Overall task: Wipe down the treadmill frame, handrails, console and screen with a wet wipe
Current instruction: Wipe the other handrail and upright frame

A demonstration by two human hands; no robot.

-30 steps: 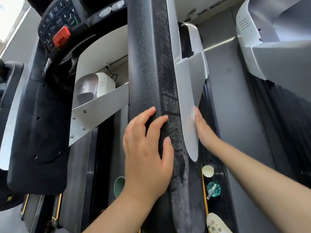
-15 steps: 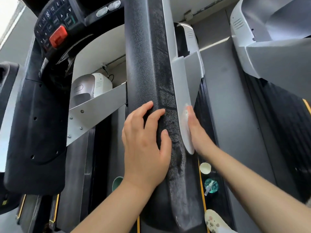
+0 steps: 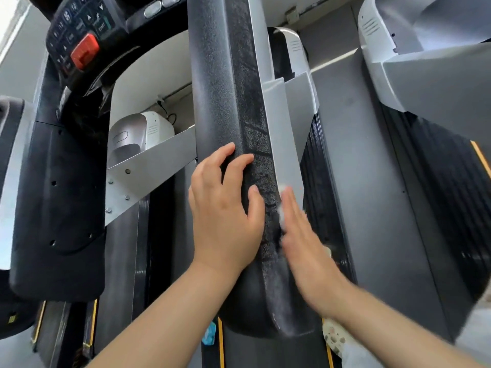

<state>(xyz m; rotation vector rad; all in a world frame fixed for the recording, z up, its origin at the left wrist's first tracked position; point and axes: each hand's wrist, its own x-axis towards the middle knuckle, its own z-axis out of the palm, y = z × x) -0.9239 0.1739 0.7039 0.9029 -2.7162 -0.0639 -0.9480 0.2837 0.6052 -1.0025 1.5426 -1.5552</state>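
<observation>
Handrail wiping in hand, judging by the pose. Left hand flat on the handrail, fingers loosely spread, holding nothing. Right hand blurred, fingers straight, pressing a wipe against the handrail's right edge. Next: stroke along that edge. Left of handrail, console reads "START".

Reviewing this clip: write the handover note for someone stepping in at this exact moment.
Left hand: flat, fingers straight, resting on top of the black handrail.
Right hand: motion-blurred, straight fingers pressing the wet wipe against the handrail's right side by the grey side panel.
Done: cannot tell from this view.
Left: console with its red stop button, and the screen, which is out of view.
</observation>
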